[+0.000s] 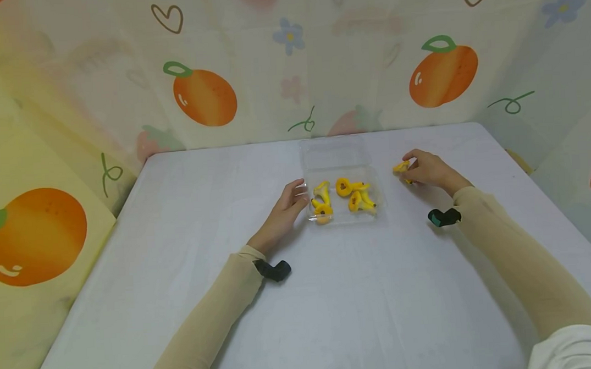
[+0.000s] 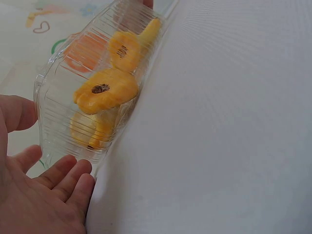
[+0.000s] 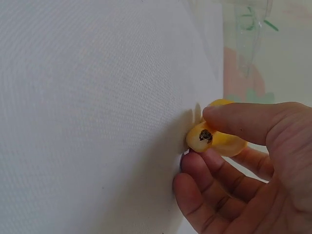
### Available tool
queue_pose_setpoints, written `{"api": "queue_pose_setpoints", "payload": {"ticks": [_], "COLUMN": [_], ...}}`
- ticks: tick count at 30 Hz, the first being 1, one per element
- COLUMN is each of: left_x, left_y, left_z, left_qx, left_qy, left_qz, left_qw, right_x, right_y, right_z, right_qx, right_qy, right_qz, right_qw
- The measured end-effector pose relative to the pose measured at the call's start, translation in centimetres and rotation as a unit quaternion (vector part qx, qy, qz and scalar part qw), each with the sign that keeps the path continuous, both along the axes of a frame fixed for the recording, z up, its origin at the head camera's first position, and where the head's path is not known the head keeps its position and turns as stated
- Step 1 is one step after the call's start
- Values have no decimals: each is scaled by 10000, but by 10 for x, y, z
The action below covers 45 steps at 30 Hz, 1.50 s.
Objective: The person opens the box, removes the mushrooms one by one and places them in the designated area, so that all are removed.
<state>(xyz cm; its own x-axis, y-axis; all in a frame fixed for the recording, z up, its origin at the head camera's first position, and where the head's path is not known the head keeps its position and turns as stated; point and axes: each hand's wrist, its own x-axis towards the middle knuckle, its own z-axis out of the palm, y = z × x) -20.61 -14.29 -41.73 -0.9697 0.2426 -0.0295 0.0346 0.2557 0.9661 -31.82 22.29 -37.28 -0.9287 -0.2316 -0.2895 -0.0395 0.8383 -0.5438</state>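
Observation:
A clear plastic box (image 1: 344, 218) with a hinged lid (image 1: 334, 152) raised at the back stands on the table. Several yellow trumpet-shaped mushrooms (image 1: 343, 187) with dark centres lie inside it. At the box's left side is my left hand (image 1: 285, 208), its fingers loosely extended; in the left wrist view the thumb reaches the rim and the fingertips lie close to the wall. To the right of the box, my right hand (image 1: 429, 170) pinches another yellow mushroom (image 3: 229, 142) between thumb and fingers, low over the tabletop. My fingers and thumb partly cover that mushroom.
A white cloth covers the table (image 1: 350, 292). Behind it hangs a curtain (image 1: 250, 49) printed with oranges, hearts and flowers, and similar printed cloth (image 1: 26, 152) stands along the left side. A dark camera mount (image 1: 274, 270) sits at the left wrist.

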Motion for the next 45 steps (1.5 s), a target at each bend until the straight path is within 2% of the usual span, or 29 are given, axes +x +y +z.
{"api": "queue_pose_setpoints", "payload": {"ticks": [24,31,39,45], "left_x": [-1,-1,-2,-2], "left_y": [0,0,0,-1], "left_z": [1,0,-1,-1], "left_qx": [-8,-8,36,18], "left_qy": [-29,-69,-15,-15], "left_qz": [8,10,-8,-21], "left_qw": [10000,10000,10000,10000], "right_x": [0,2,4,7], "right_y": [-1,-4,-5,-7], "right_z": [8,17,30,46], "right_qx": [115,84,37,-47], "right_qy": [-139,-326,-71,29], "right_qz": [196,189,159,77], "right_qw": [9996,9993,9998,10000]}}
